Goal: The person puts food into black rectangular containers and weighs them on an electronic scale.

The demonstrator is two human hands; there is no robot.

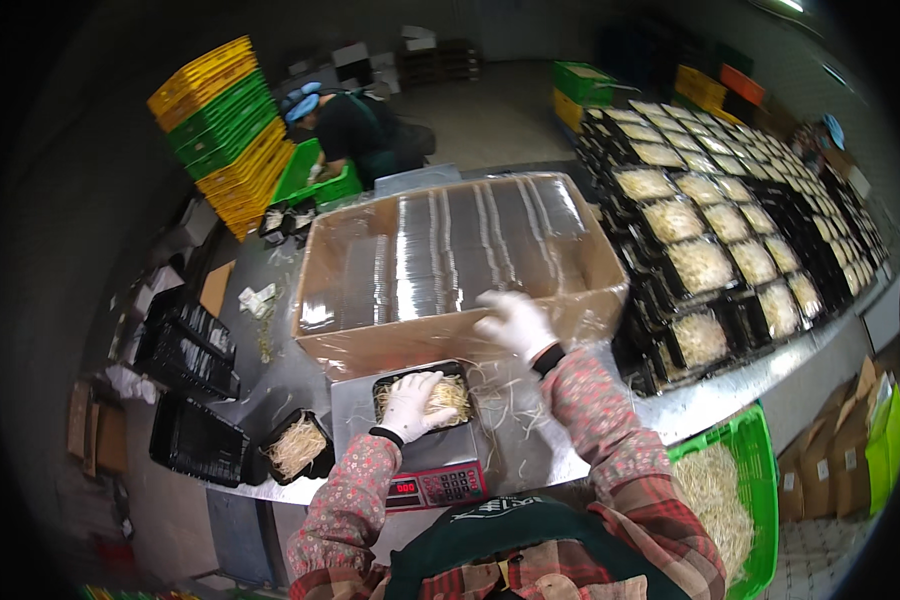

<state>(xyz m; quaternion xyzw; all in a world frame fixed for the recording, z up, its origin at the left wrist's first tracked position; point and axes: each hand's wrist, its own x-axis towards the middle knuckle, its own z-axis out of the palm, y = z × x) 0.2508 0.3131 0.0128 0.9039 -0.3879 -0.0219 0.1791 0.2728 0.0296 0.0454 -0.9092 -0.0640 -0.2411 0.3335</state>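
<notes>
My left hand [411, 409], in a white glove, lies over bean sprouts [451, 397] in a black plastic tray [461, 367]. The tray sits on the metal platform of a red digital scale [450, 486]. My right hand [516, 324], also gloved and slightly blurred, is over the near wall of a cardboard box [397, 345]. Its fingers are apart, with nothing visible in them. Rows of stacked clear plastic lids [472, 240] fill much of the box. Left of the scale, a second black tray [277, 469] holds more sprouts [298, 448].
Stacked empty black trays [199, 442] stand at the left of the metal table. Filled, covered trays [701, 266] are piled at the right. A green crate of sprouts [720, 495] is beside me. Across the table, a person [375, 131] bends over another green crate [337, 184].
</notes>
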